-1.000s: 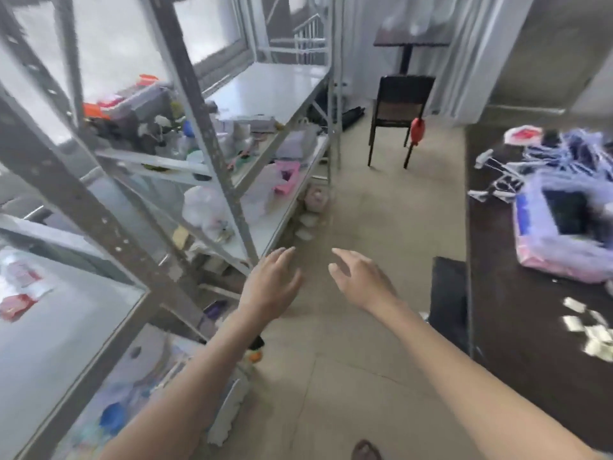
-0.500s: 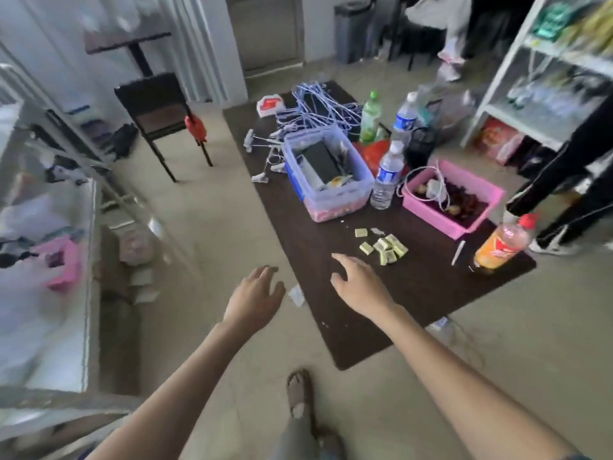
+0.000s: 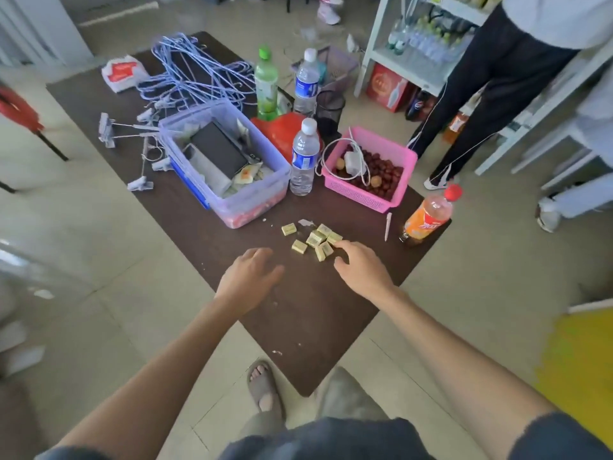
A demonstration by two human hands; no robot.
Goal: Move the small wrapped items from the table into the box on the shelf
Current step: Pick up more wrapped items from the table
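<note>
Soft, even daylight, only faint shadows; the centre is fairly sharp, while edges smear, bend and wash out.

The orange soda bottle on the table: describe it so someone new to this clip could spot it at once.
Start at the dark brown table and go to its right-hand edge, just past the pink basket. There stands the orange soda bottle, beside a white pen. Unlike the clear water bottles, it has a red cap and orange label.

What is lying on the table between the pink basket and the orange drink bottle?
In the head view, a thin white pen lies between the pink basket and the orange drink bottle.
</note>
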